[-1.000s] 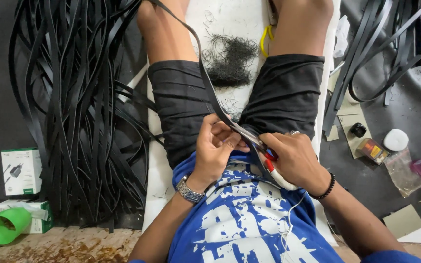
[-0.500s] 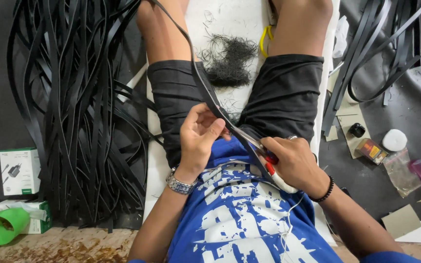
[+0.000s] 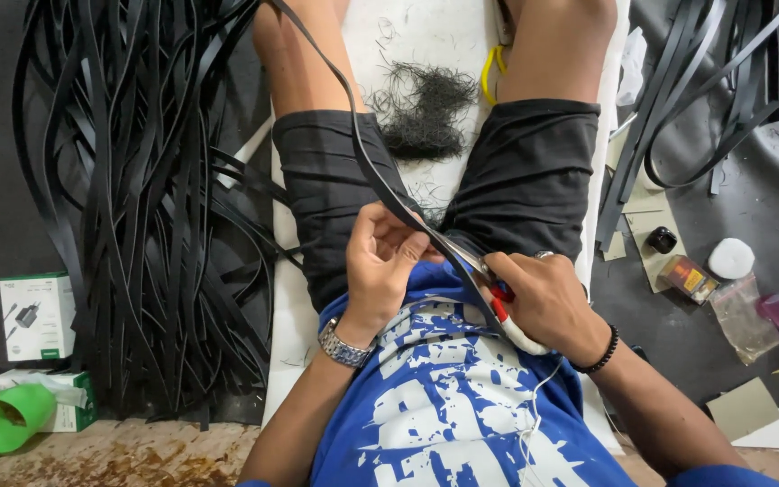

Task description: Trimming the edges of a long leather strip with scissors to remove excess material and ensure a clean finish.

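I sit on the floor with legs apart on a white sheet (image 3: pixel 426 36). My left hand (image 3: pixel 382 261) pinches a long black strap (image 3: pixel 353 126) that runs up over my left thigh toward the top of the view. My right hand (image 3: pixel 543 298) grips scissors (image 3: pixel 489 280) with red and white handles, blades closed on the strap just right of my left fingers. A tuft of thin black trimmings (image 3: pixel 426 108) lies on the sheet between my knees.
A big heap of black straps (image 3: pixel 137 207) covers the floor to the left, more straps (image 3: pixel 696 99) at upper right. Two white boxes (image 3: pixel 38 316) and a green cup (image 3: pixel 6 419) sit lower left. Small bottles, a white lid (image 3: pixel 730 257) and card scraps lie at right.
My left hand has slid up the strap, away from my waist, and the fingers now pinch it higher. The right hand with the scissors stays almost in place.
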